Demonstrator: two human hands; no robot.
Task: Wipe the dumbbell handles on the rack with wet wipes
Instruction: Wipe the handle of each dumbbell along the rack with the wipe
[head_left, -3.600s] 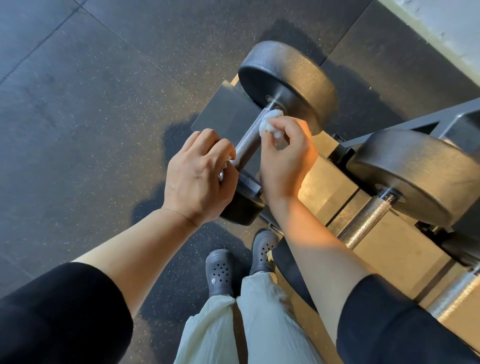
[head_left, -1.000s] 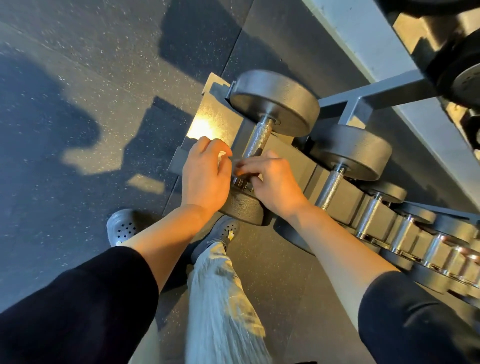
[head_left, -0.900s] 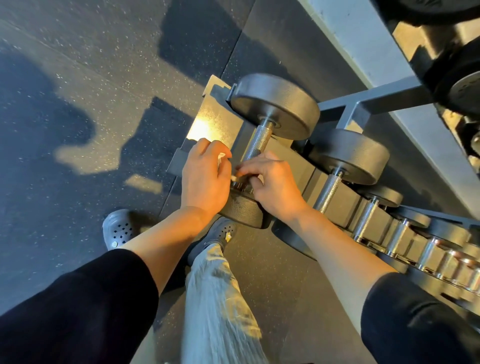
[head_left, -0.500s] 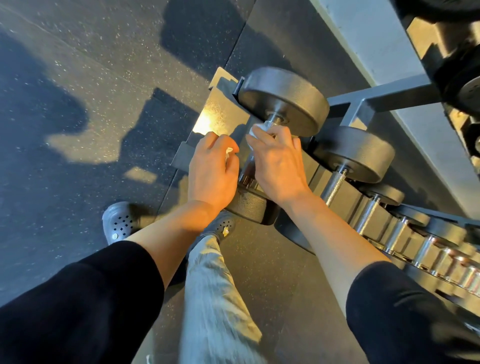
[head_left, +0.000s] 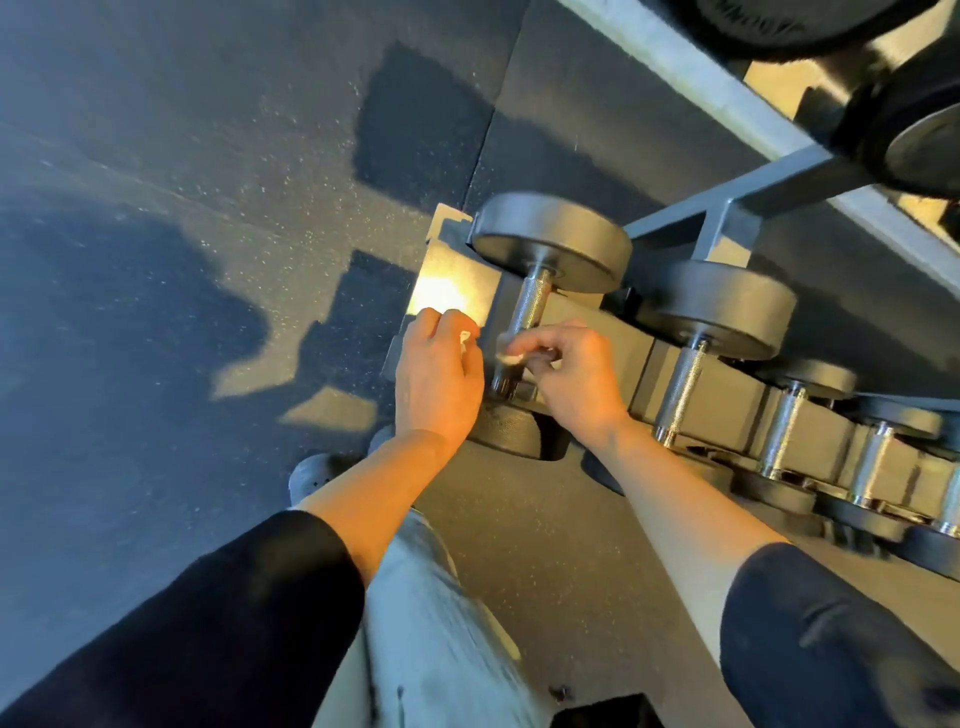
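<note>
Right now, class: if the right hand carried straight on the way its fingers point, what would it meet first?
The right hand, pinching a white wet wipe, points leftward at the end dumbbell's knurled handle. It would probably meet that handle first, if not touching already; depth is unclear. The left hand lies just beyond.

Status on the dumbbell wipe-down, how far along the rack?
Done: nothing shows as finished. In hand: the end dumbbell handle; the right hand pinches a wet wipe against its lower part, and the left hand holds another white scrap beside it. Left: the next handle and the row beyond, all untouched.
</note>
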